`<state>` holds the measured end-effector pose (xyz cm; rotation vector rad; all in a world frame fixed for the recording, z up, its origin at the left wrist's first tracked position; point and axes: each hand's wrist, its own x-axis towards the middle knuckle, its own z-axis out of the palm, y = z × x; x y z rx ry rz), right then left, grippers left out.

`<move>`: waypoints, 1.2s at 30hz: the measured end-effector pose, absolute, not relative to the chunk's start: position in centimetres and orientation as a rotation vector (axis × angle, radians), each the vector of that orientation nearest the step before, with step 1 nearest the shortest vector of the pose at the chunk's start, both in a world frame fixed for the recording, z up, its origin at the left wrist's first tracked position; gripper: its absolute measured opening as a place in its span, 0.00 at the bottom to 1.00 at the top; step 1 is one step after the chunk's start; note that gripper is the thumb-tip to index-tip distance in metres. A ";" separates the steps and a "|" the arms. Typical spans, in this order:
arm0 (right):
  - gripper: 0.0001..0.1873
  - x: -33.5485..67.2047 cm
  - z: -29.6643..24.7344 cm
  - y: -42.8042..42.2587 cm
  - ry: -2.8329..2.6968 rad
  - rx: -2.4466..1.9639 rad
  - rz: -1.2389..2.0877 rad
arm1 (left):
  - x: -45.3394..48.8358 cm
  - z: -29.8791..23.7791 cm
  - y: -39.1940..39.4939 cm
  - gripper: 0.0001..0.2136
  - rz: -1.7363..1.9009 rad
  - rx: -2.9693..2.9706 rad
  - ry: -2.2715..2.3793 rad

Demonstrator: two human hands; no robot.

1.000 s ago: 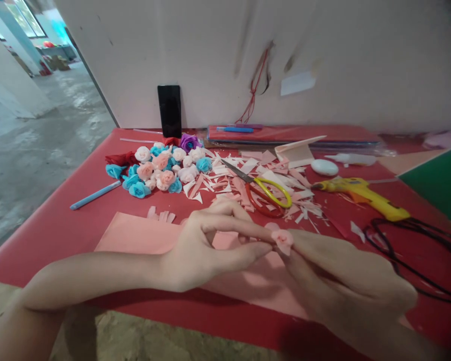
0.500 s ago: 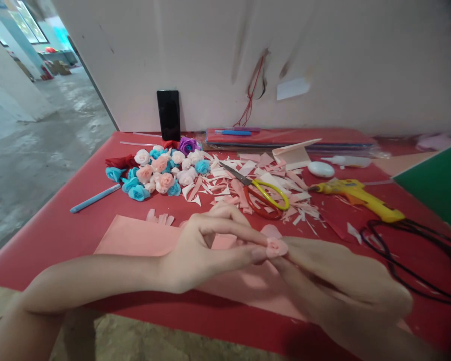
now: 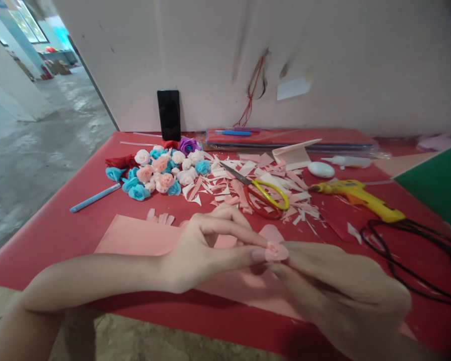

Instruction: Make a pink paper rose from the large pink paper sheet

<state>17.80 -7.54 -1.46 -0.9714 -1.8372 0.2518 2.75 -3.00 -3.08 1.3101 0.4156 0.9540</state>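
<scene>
Between my two hands is a small pink paper flower (image 3: 276, 251) with a rolled centre and a loose petal standing out behind it. My left hand (image 3: 214, 245) pinches its left side between thumb and fingertips. From the right, the fingertips of my right hand (image 3: 342, 281) close on its other side. Beneath both hands lies a sheet of pink paper (image 3: 135, 235) on the red tabletop. Just beyond my fingers rest scissors (image 3: 265, 195) with yellow and orange handles, on top of pink and white paper scraps (image 3: 225, 185).
Paper roses (image 3: 161, 170) in several colours are heaped at back left, near a blue pen (image 3: 95, 198). A black phone (image 3: 169, 115) leans on the wall. On the right are a yellow glue gun (image 3: 361, 195), its black cord (image 3: 394, 271), and a white oval object (image 3: 320, 169).
The flower has tilted and dropped slightly in my fingertips, and my right fingers have shifted a little around it. Everything on the table stays where it was.
</scene>
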 end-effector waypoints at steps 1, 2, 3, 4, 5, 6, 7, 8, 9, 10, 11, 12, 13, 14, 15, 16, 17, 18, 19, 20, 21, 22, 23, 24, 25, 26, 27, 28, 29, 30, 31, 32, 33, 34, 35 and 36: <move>0.08 17.8 -1.6 -7.5 -1.822 -0.974 0.278 | 2.7 -3.1 -3.0 0.07 0.959 1.318 0.413; 0.08 17.7 -1.7 -7.6 -1.806 -0.978 0.301 | 2.7 -3.1 -3.0 0.07 0.966 1.327 0.411; 0.07 17.7 -1.8 -7.6 -1.791 -0.981 0.319 | 2.7 -3.2 -3.0 0.07 0.973 1.338 0.408; 0.07 17.7 -1.9 -7.6 -1.780 -0.988 0.338 | 2.8 -3.2 -2.9 0.07 0.980 1.350 0.405; 0.07 17.7 -2.0 -7.7 -1.771 -0.997 0.364 | 2.8 -3.2 -2.9 0.07 0.987 1.364 0.403; 0.07 17.7 -2.0 -7.7 -1.757 -1.009 0.402 | 2.8 -3.2 -2.8 0.07 0.995 1.376 0.402; 0.07 17.7 -2.1 -7.7 -1.733 -1.023 0.459 | 2.8 -3.2 -2.7 0.07 1.001 1.383 0.399; 0.07 17.8 -2.1 -7.7 -1.700 -1.033 0.538 | 2.8 -3.2 -2.6 0.07 1.008 1.380 0.396; 0.07 17.9 -2.2 -7.7 -1.658 -1.038 0.637 | 2.9 -3.2 -2.5 0.08 1.013 1.370 0.393; 0.07 18.0 -2.3 -7.7 -1.615 -1.028 0.756 | 2.9 -3.2 -2.5 0.08 1.015 1.357 0.393; 0.08 18.1 -2.5 -7.6 -1.561 -1.002 0.886 | 2.9 -3.1 -2.4 0.08 1.012 1.343 0.393; 0.08 18.2 -2.7 -7.5 -1.502 -0.961 1.026 | 2.9 -3.1 -2.3 0.08 1.006 1.332 0.396; 0.08 18.3 -2.9 -7.4 -1.446 -0.898 1.167 | 2.8 -3.0 -2.3 0.08 1.001 1.323 0.398; 0.07 18.3 -3.1 -7.2 -1.350 -0.819 1.307 | 2.8 -2.9 -2.2 0.08 0.994 1.321 0.399; 0.07 18.3 -3.3 -7.1 -1.280 -0.731 1.444 | 2.8 -2.9 -2.2 0.08 0.990 1.320 0.400; 0.08 18.3 -3.5 -7.0 -1.218 -0.654 1.561 | 2.8 -2.8 -2.1 0.08 0.984 1.319 0.401; 0.09 18.2 -3.5 -6.8 -1.150 -0.608 1.660 | 2.7 -2.7 -2.1 0.08 0.975 1.320 0.399; 0.10 18.2 -3.5 -6.7 -1.093 -0.574 1.750 | 2.7 -2.7 -2.0 0.08 0.963 1.322 0.394; 0.11 18.1 -3.5 -6.7 -1.038 -0.558 1.821 | 2.7 -2.6 -2.0 0.08 0.947 1.324 0.382; 0.11 18.0 -3.5 -6.6 -0.987 -0.550 1.877 | 2.7 -2.6 -1.9 0.09 0.928 1.324 0.367; 0.10 18.0 -3.5 -6.6 -0.950 -0.544 1.921 | 2.7 -2.6 -1.9 0.09 0.910 1.320 0.346; 0.10 17.9 -3.5 -6.7 -0.920 -0.544 1.948 | 2.7 -2.6 -1.9 0.10 0.894 1.315 0.323; 0.09 17.9 -3.6 -6.7 -0.902 -0.543 1.966 | 2.6 -2.7 -1.8 0.11 0.882 1.309 0.305; 0.08 17.9 -3.7 -6.8 -0.894 -0.545 1.977 | 2.6 -2.7 -1.8 0.11 0.870 1.306 0.293; 0.08 17.9 -3.8 -6.9 -0.894 -0.547 1.986 | 2.6 -2.8 -1.8 0.11 0.861 1.305 0.287; 0.07 17.9 -3.9 -6.9 -0.896 -0.551 1.991 | 2.5 -2.8 -1.8 0.11 0.856 1.311 0.284; 0.07 17.9 -4.0 -7.0 -0.902 -0.553 1.995 | 2.5 -2.9 -1.8 0.11 0.850 1.318 0.281; 0.07 17.9 -4.1 -7.0 -0.906 -0.551 1.993 | 2.5 -2.9 -1.7 0.11 0.846 1.321 0.276; 0.07 17.8 -4.2 -7.0 -0.912 -0.550 1.992 | 2.5 -2.9 -1.7 0.11 0.848 1.319 0.272; 0.07 17.8 -4.2 -7.0 -0.918 -0.548 1.987 | 2.6 -3.0 -1.7 0.11 0.856 1.315 0.270; 0.07 17.8 -4.2 -6.9 -0.925 -0.544 1.978 | 2.6 -3.0 -1.8 0.11 0.868 1.312 0.274; 0.07 17.8 -4.2 -6.9 -0.931 -0.542 1.965 | 2.7 -3.0 -1.8 0.11 0.881 1.312 0.281; 0.07 17.8 -4.1 -6.8 -0.937 -0.542 1.952 | 2.7 -3.0 -1.8 0.11 0.894 1.315 0.292; 0.06 17.7 -4.1 -6.8 -0.943 -0.546 1.938 | 2.7 -3.0 -1.8 0.11 0.901 1.320 0.302; 0.06 17.7 -4.0 -6.8 -0.947 -0.551 1.926 | 2.7 -3.0 -1.9 0.10 0.900 1.322 0.309; 0.06 17.6 -3.9 -6.8 -0.950 -0.561 1.912 | 2.7 -3.0 -1.9 0.10 0.897 1.317 0.313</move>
